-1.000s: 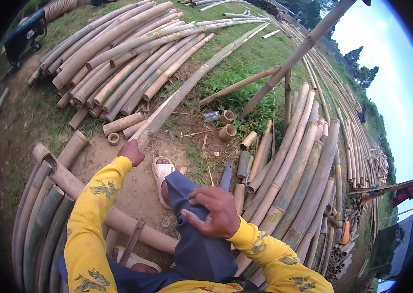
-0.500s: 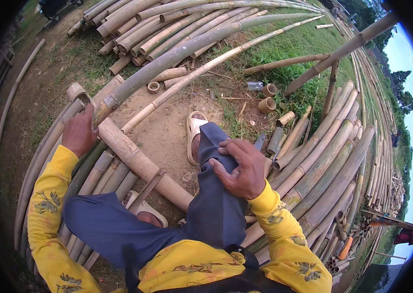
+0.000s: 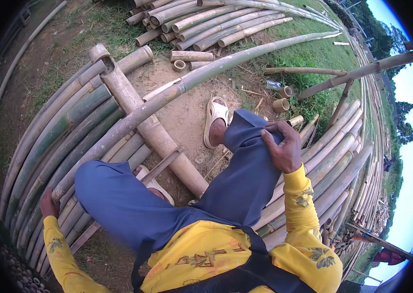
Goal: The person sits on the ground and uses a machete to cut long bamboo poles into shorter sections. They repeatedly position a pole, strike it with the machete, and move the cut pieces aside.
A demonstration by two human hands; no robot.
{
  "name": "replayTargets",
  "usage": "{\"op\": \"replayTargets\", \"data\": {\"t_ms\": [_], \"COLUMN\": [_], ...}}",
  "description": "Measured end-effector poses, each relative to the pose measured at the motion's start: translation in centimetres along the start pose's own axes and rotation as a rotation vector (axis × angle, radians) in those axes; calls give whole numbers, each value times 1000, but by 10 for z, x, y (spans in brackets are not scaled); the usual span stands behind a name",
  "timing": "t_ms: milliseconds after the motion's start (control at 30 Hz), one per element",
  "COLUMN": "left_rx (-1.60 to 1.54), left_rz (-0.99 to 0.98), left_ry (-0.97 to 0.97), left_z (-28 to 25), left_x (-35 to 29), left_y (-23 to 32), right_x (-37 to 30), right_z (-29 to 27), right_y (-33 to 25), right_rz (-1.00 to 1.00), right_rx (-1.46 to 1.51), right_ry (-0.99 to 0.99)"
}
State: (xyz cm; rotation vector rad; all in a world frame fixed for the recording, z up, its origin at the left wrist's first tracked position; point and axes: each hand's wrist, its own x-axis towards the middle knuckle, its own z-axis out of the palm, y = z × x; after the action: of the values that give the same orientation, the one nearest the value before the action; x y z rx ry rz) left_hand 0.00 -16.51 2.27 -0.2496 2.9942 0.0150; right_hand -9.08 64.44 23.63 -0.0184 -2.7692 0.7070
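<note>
A long grey-green bamboo pole runs from beside my left thigh up to the far right, crossing over a thick bamboo beam. My left hand is closed around the pole's near end, low at the left; its fingers are partly hidden. On my raised right knee rests my right hand, fingers loosely bent over the blue trouser leg, with no tool in it. A flat bar lies slantwise across the beam near my left foot.
More bamboo poles lie side by side at my left, and another pile stretches along my right. Cut poles are stacked at the back. Short bamboo pieces and a clear bottle lie ahead. A slanted post frame stands at the far right.
My left hand has moved down and back toward me, drawing the pole's near end past the beam to beside my thigh. My right hand stays on the knee. The view has shifted left.
</note>
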Motion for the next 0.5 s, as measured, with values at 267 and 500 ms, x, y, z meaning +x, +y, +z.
{"op": "replayTargets", "data": {"t_ms": [267,500], "left_rx": [122,47], "left_rz": [-30,130], "left_ry": [-150,-260], "left_z": [20,-20], "left_x": [16,104], "left_y": [24,77], "right_x": [-5,-13], "right_z": [6,4], "right_y": [-7,-5], "right_rz": [56,104], "right_rx": [49,112], "right_ry": [7,11]}}
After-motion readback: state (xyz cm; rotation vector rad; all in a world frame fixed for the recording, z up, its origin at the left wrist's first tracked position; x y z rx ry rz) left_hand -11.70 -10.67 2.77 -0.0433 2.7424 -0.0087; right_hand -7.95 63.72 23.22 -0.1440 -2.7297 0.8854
